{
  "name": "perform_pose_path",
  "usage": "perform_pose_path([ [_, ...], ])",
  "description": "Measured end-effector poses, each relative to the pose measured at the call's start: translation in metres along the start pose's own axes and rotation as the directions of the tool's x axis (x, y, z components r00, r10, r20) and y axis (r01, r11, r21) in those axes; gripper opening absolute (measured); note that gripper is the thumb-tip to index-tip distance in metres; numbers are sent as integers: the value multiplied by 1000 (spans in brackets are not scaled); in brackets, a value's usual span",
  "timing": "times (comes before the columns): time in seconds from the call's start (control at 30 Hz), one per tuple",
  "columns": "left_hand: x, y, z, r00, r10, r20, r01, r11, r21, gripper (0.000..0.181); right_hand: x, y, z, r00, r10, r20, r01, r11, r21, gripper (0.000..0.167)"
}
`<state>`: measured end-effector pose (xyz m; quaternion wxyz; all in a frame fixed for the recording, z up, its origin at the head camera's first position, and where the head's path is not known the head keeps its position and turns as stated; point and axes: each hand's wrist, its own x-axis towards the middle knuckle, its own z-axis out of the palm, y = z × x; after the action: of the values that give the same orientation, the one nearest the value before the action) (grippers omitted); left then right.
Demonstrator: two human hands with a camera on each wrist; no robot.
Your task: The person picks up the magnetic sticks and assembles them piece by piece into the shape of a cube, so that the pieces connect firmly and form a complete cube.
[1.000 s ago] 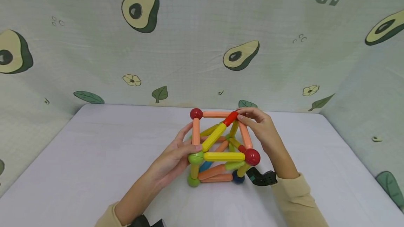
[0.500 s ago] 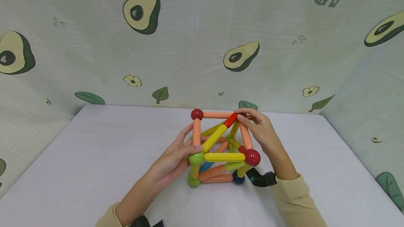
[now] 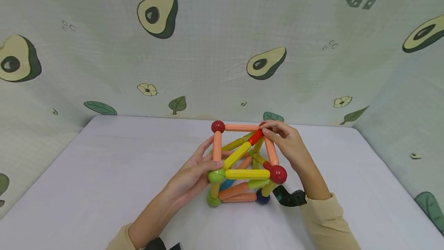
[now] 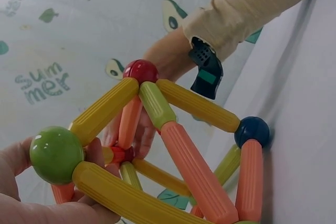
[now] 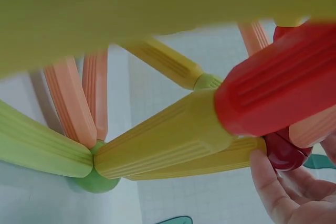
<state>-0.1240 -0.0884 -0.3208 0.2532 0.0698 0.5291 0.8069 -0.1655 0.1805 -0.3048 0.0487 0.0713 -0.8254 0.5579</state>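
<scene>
A frame of magnetic rods and balls stands on the table, with yellow, orange, lime and red rods. My left hand (image 3: 194, 171) holds its near left corner, thumb on the lime-green ball (image 3: 216, 176) and fingers behind the upright orange rod (image 3: 217, 146). At the far upper right corner, my right hand (image 3: 286, 138) pinches a dark red ball (image 5: 287, 151), mostly covered by fingers in the head view. A red-and-yellow diagonal rod (image 3: 239, 153) runs from the green ball's corner up to those fingers. Other corners carry red balls (image 3: 278, 174) and a dark blue ball (image 4: 252, 132).
The white table (image 3: 104, 173) extends around the frame on all sides. Behind it hangs a pale cloth (image 3: 208, 30) printed with avocados and leaves. A black wrist device (image 3: 289, 196) sits at the right cuff, close to the frame's right side.
The red end of the diagonal rod has dropped slightly at the right fingertips, and more of the red ball there shows. Both hands keep their places on the frame.
</scene>
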Motion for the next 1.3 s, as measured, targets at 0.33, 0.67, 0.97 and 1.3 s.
perform_pose_path([
  [0.33,15,4,-2,999,14,-30,-15,999,-42,81,1,-2,-2,998,20,54,-20,1000,11,46],
  [0.67,49,12,-7,998,40,-51,-44,996,-73,80,3,0,-8,991,90,94,-92,996,15,58],
  [0.97,72,23,-14,997,35,-73,-40,997,-67,79,5,1,-9,987,115,109,-116,993,0,57],
  [1.3,82,30,-22,994,86,-73,-85,996,18,79,-1,-10,-12,996,51,79,-44,995,-88,55],
])
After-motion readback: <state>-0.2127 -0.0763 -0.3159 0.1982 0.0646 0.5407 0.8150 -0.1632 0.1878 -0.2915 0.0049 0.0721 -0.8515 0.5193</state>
